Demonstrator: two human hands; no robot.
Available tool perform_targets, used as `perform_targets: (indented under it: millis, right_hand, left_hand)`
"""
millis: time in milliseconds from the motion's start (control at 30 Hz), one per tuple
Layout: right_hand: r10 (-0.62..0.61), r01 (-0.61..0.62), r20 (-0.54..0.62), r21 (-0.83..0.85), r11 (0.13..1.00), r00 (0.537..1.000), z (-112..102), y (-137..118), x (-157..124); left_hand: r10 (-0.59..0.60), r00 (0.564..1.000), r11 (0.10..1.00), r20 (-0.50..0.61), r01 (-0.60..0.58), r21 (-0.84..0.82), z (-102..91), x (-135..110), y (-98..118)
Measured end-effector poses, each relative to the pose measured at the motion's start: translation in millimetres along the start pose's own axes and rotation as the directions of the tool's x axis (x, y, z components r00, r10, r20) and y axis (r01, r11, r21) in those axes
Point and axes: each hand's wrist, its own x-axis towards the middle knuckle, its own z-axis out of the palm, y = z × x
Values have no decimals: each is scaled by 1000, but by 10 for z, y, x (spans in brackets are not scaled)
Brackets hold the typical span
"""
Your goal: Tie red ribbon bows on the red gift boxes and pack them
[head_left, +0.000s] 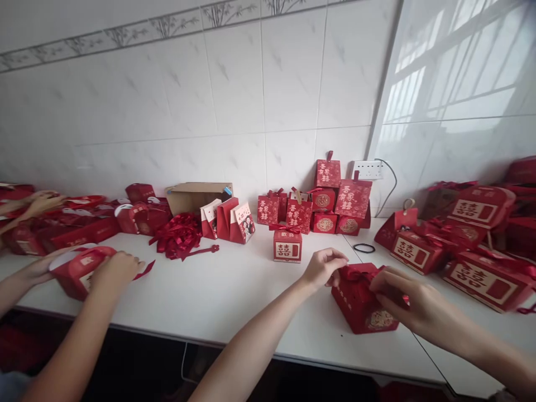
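A red gift box (354, 304) with a gold round emblem on its end stands on the white table in front of me. Across its top is a red ribbon (360, 273) with a bow. My left hand (324, 267) pinches at the ribbon's left side, thumb and fingertips together. On the other side my right hand (404, 296) is closed on the ribbon, its fingers partly covering the box's top corner. The ribbon ends inside my fingers are mostly hidden. Behind stands a small red box (287, 245) with a bow and a cream label.
On the left, a co-worker's hands (113, 273) hold another red box (75, 279). A red ribbon heap (178, 234) lies by a cardboard box (201, 192). Stacked red boxes (354, 198) stand at the wall; more boxes (481, 276) crowd the right. A black hair tie (364, 248) lies between.
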Motion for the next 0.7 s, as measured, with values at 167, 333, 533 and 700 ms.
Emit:
perform_targets:
  millis: [167,333,533,700]
  right_hand:
    - [-32,33,-24,8,999,999,19,26,11]
    - [-57,57,-24,2,998,998,55,69,19]
    - [-29,29,16,15,999,999,119,146,20]
    - [7,-9,58,33,999,998,140,169,25]
  left_hand:
    - [72,970,996,-232,-83,-37,2,13,-2]
    - [102,940,993,-325,-118,-30,-30,37,-10]
    - [100,933,993,-345,-117,-28,-45,60,-33]
    - [100,934,993,-343,-115,-25,-32,62,-46]
